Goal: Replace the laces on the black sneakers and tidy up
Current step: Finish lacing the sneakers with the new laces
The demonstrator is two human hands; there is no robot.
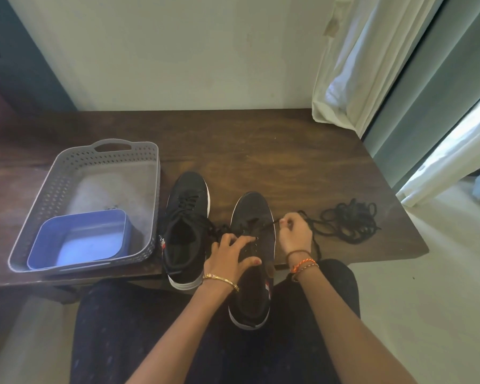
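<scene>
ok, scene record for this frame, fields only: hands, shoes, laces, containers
left hand: fingers spread, pressing on the right black sneaker
right hand: pinching a black lace drawn from that sneaker
left black sneaker: laced, beside the basket
loose black lace pile: on the dark wooden table
grey perforated plastic basket: holds a blue plastic tub

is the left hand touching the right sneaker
Touching: the head view shows the left hand spread flat on the right sneaker, fingers pressing its eyelet area.
</scene>
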